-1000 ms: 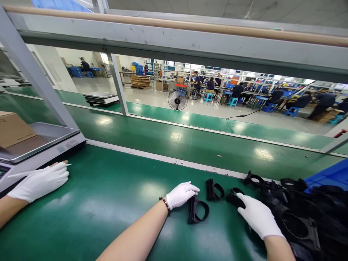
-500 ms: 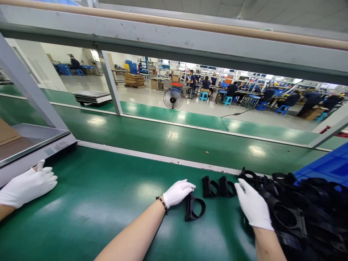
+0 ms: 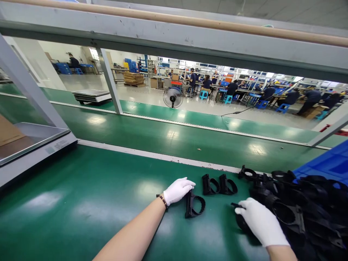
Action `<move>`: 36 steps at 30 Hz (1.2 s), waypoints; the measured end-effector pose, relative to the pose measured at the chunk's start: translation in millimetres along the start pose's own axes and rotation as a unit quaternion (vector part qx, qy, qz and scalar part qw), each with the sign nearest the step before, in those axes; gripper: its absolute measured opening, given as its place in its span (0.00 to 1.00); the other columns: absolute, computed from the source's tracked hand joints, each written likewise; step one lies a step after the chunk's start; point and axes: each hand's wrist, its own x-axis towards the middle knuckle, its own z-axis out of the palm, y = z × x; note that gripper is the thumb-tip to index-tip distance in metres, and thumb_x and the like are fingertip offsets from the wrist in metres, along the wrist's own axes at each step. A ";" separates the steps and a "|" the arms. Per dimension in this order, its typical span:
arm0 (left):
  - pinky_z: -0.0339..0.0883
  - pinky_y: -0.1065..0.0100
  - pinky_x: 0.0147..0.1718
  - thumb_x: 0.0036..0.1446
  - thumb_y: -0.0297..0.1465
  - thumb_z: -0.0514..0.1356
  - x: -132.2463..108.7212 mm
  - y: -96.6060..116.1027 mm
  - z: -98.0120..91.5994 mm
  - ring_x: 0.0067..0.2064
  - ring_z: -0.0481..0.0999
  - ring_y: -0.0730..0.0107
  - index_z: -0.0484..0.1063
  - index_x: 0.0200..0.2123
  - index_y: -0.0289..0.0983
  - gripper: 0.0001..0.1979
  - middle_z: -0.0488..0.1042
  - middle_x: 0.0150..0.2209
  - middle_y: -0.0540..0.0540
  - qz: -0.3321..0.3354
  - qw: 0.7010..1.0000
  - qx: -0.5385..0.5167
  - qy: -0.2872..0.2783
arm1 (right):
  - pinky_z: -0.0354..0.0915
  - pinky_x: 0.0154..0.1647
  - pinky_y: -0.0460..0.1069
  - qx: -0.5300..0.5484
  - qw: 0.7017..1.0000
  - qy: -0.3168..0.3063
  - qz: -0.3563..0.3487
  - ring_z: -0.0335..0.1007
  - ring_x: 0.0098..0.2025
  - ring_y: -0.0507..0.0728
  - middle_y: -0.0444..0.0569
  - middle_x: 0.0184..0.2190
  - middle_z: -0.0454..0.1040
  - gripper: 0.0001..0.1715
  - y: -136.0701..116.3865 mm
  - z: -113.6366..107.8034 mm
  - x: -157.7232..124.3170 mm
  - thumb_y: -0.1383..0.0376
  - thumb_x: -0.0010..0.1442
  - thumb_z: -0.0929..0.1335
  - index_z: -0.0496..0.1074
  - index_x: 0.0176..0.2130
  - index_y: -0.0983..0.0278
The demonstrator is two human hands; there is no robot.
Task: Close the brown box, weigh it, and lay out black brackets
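My left hand (image 3: 178, 190), in a white glove, rests with curled fingers on the top of a black plastic ring clamp (image 3: 195, 207) that stands on the green belt. My right hand (image 3: 261, 223), also gloved, closes over another black clamp (image 3: 239, 217) at the near edge of the pile of black clamps (image 3: 299, 210). Most of that clamp is hidden under the palm. Two more clamps (image 3: 219, 185) stand side by side on the belt, just beyond and between my hands.
A blue bin (image 3: 327, 165) sits behind the pile at the right. A weighing scale (image 3: 35, 146) with a cardboard box (image 3: 8, 132) on it stands at the left. A grey frame beam (image 3: 174, 36) crosses overhead. People work at benches far behind.
A co-worker's gloved hand at the scale has left the view. My right hand set a second clamp beside the first, then drew back toward me onto another clamp at the pile's edge.
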 end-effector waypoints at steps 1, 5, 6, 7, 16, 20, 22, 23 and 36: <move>0.52 0.65 0.63 0.60 0.32 0.48 0.0 -0.2 0.1 0.55 0.70 0.68 0.76 0.44 0.38 0.18 0.77 0.48 0.51 -0.001 1.000 0.000 0.001 | 0.64 0.27 0.48 -0.004 0.999 0.030 -0.044 0.74 0.28 0.56 0.48 0.32 0.76 0.14 -10.3 3.4 -5.5 0.66 0.56 0.62 0.77 0.35 0.57; 0.52 0.64 0.63 0.61 0.33 0.48 0.1 -1.2 0.7 0.55 0.70 0.68 0.76 0.43 0.39 0.18 0.77 0.48 0.51 0.002 1.000 0.001 0.002 | 0.66 0.30 0.46 -0.006 0.961 0.180 -0.210 0.73 0.29 0.53 0.47 0.38 0.76 0.27 -54.6 22.9 -28.2 0.79 0.51 0.57 0.76 0.37 0.57; 0.52 0.64 0.63 0.61 0.33 0.47 0.2 -1.5 0.8 0.55 0.71 0.68 0.76 0.43 0.39 0.18 0.77 0.48 0.51 0.004 1.000 0.002 0.002 | 0.67 0.32 0.46 0.007 0.945 0.215 -0.246 0.73 0.31 0.53 0.47 0.38 0.76 0.27 -62.6 27.1 -32.6 0.79 0.51 0.56 0.76 0.36 0.58; 0.51 0.64 0.63 0.61 0.33 0.47 0.3 -1.7 0.8 0.54 0.71 0.68 0.76 0.43 0.39 0.18 0.77 0.48 0.51 0.006 1.000 0.004 0.002 | 0.68 0.34 0.47 0.025 0.930 0.240 -0.278 0.73 0.34 0.53 0.47 0.38 0.76 0.27 -67.6 30.2 -36.3 0.80 0.51 0.56 0.76 0.35 0.58; 0.51 0.64 0.63 0.61 0.33 0.47 1.9 -3.5 1.5 0.53 0.72 0.69 0.75 0.44 0.39 0.17 0.77 0.48 0.51 0.015 1.000 0.011 -0.002 | 0.64 0.54 0.60 0.056 0.962 0.259 -0.069 0.70 0.49 0.63 0.53 0.48 0.74 0.24 30.5 16.6 -42.3 0.54 0.59 0.61 0.73 0.48 0.64; 0.52 0.64 0.63 0.61 0.33 0.47 1.3 -2.8 1.5 0.54 0.71 0.68 0.75 0.43 0.39 0.18 0.76 0.49 0.51 0.016 1.000 0.010 0.004 | 0.68 0.44 0.60 -0.001 0.997 0.076 0.033 0.73 0.43 0.66 0.55 0.42 0.76 0.29 58.8 16.7 -43.1 0.49 0.54 0.62 0.73 0.47 0.64; 0.52 0.64 0.63 0.61 0.33 0.47 1.2 -2.9 1.6 0.54 0.71 0.69 0.75 0.43 0.40 0.18 0.76 0.49 0.51 0.017 1.000 0.011 0.004 | 0.69 0.39 0.57 0.001 0.999 0.035 0.036 0.74 0.39 0.64 0.53 0.37 0.78 0.27 57.8 19.7 -46.2 0.53 0.55 0.61 0.73 0.48 0.62; 0.51 0.64 0.63 0.61 0.34 0.47 1.3 -3.0 1.7 0.54 0.71 0.69 0.75 0.43 0.40 0.18 0.76 0.49 0.52 0.017 1.000 0.011 0.004 | 0.69 0.37 0.56 0.007 0.999 0.030 0.029 0.74 0.37 0.63 0.52 0.35 0.77 0.26 55.8 21.7 -47.9 0.54 0.55 0.60 0.73 0.48 0.61; 0.52 0.65 0.63 0.61 0.32 0.48 0.9 -1.1 1.1 0.55 0.71 0.67 0.76 0.43 0.38 0.18 0.76 0.49 0.50 0.007 1.000 0.008 0.002 | 0.68 0.44 0.51 0.112 0.990 0.007 0.087 0.74 0.45 0.59 0.44 0.46 0.76 0.26 50.9 20.9 -35.0 0.52 0.57 0.59 0.72 0.51 0.52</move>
